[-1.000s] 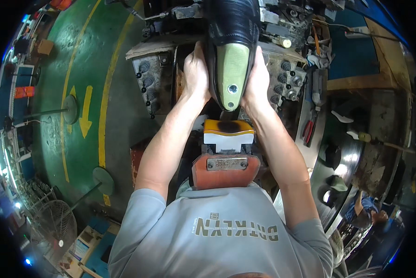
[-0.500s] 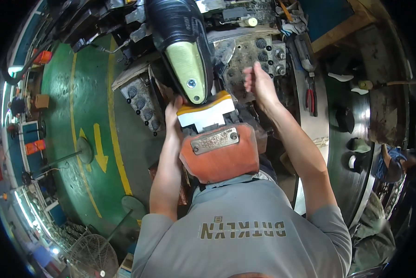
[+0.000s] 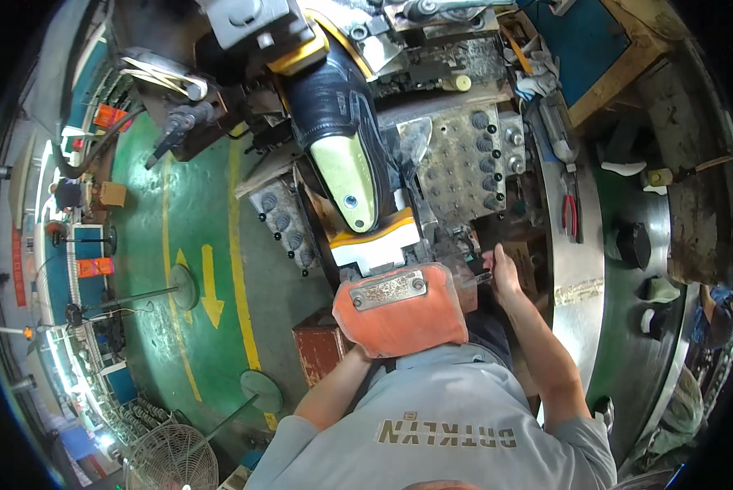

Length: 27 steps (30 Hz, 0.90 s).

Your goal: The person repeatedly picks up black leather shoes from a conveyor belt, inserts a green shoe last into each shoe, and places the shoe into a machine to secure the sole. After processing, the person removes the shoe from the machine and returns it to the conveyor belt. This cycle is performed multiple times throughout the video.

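A black leather shoe upper (image 3: pixel 324 110) sits on a light green last (image 3: pixel 346 175) in the machine, toe end away from me. Yellow-edged jaws (image 3: pixel 301 53) bear on its toe end, and a white pad with a yellow edge (image 3: pixel 383 243) lies against its heel end. Nearest to me is an orange padded cover (image 3: pixel 403 314) with a bolted metal plate. My left forearm (image 3: pixel 334 392) reaches beneath that cover, which hides the hand. My right hand (image 3: pixel 505 276) is beside the machine's right side, close to a small metal rod (image 3: pixel 482 278), its fingers loosely apart.
Blocks with springs and black knobs flank the shoe, one on the right (image 3: pixel 464 155) and one on the left (image 3: pixel 283 220). Pliers with red handles (image 3: pixel 570 214) lie on the right-hand ledge. A fan (image 3: pixel 170 457) stands at lower left on the green floor (image 3: pixel 146 245).
My left hand has left the shoe's heel end and gone beneath the orange cover. My right hand has drawn back toward me from the right block. The view has shifted, showing the toe jaws.
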{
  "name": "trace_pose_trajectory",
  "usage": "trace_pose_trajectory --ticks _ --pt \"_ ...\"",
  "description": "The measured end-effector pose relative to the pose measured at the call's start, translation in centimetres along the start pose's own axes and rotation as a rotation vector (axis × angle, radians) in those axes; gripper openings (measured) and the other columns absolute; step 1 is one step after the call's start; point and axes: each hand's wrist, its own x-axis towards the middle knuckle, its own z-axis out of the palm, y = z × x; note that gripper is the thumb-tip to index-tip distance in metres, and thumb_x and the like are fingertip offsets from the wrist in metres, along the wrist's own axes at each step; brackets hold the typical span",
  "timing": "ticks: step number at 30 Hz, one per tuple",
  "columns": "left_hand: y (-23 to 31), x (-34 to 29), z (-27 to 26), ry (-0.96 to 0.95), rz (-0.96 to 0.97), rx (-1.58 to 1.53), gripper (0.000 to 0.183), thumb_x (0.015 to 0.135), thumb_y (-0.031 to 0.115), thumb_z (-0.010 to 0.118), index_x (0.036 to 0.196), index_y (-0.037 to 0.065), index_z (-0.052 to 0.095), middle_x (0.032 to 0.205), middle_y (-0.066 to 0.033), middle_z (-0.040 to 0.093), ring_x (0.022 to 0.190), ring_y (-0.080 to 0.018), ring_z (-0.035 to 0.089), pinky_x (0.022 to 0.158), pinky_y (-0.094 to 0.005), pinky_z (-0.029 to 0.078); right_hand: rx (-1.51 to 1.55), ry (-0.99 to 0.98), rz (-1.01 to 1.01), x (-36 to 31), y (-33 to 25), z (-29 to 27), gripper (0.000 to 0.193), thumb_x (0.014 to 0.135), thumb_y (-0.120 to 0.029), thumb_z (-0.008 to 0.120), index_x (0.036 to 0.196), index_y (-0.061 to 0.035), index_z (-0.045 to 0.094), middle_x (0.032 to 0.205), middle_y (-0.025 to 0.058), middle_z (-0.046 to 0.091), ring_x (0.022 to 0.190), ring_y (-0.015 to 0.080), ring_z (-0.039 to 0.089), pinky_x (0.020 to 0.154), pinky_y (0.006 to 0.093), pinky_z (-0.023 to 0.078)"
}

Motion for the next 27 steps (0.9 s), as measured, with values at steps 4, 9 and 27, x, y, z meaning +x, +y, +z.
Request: trace_pose_trajectory --ticks 4,9,27 --pt "-0.3 -0.7 3.2 0.008 0.292 0.027 0.026 0.096 0.024 0.056 0.113 0.005 0.06 0.099 -0.0054 0.065 0.084 -0.0161 0.061 0.082 -0.0295 0.049 -0.02 -0.079 -0.016 -0.4 2.9 -1.1 0.051 0.101 -0.049 0.039 0.093 -0.0024 0.058 0.067 0.0019 0.051 0.053 0.0115 0.051 0.047 0.0248 0.042" --pt "1.8 -2.4 8.1 -0.065 0.451 0.074 0.029 0.094 0.022 0.06 0.116 0.004 0.064 0.103 -0.0057 0.067 0.088 -0.0151 0.063 0.084 -0.0286 0.05 -0.085 -0.119 0.007 -3.0 4.3 -4.7 0.048 0.101 -0.046 0.04 0.096 -0.0017 0.059 0.071 0.003 0.053 0.058 0.0123 0.054 0.05 0.0265 0.044" --pt "15.7 -9.6 37.9 -0.626 0.191 0.287 0.03 0.099 0.008 0.039 0.125 0.0 0.05 0.096 -0.0151 0.068 0.069 -0.0137 0.063 0.06 -0.0238 0.051 0.2 0.456 0.01 -14.9 15.3 -41.1 0.046 0.099 -0.043 0.043 0.102 0.0002 0.06 0.078 0.0066 0.059 0.067 0.0159 0.058 0.061 0.0306 0.049"
